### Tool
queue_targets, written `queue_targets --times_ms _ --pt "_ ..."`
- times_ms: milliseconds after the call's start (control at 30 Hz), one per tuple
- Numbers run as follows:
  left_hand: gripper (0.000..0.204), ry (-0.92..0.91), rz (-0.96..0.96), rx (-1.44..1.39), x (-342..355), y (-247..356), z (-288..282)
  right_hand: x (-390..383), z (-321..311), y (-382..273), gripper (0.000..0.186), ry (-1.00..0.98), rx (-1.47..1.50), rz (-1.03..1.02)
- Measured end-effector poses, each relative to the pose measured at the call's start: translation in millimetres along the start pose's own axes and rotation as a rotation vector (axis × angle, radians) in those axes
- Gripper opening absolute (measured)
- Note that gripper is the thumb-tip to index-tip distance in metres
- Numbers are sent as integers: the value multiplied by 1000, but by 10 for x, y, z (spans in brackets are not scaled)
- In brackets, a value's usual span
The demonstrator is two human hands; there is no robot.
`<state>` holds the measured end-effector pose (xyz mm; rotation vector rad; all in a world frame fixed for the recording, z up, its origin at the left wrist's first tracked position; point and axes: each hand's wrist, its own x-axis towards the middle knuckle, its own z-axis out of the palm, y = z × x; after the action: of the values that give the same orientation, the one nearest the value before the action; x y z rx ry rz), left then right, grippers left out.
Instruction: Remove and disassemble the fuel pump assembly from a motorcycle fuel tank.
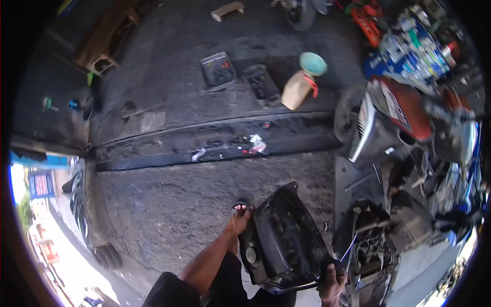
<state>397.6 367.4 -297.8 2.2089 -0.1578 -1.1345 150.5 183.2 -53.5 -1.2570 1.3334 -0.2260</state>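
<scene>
– And the black plastic panel [291, 235] is held tilted between two hands! Its left edge is gripped by the left hand [239, 221], forearm stretched forward; its lower right corner by the right hand [331, 284], lower down.

– Rough floor [179, 204] is seen beneath (toes [239, 206] are glimpsed too), bordered ahead by a dark ledge [169, 140]. The right is crowded by a motorcycle frame [369, 250]; more floor is spread leftward.
</scene>
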Motion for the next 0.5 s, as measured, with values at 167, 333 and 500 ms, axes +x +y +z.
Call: queue_targets --times_ms 167,333,500 --pt "60 350 -311 -247 -580 -1003 -1782 225 1787 -421 32 -219 -453 -327" --pt "81 615 -402 -573 -840 -1627 -3086 347 3248 -702 53 -372 -300 -75" --pt "74 645 -304 -702 -536 -1458 -3894 491 3956 -861 48 -302 -210 -166"
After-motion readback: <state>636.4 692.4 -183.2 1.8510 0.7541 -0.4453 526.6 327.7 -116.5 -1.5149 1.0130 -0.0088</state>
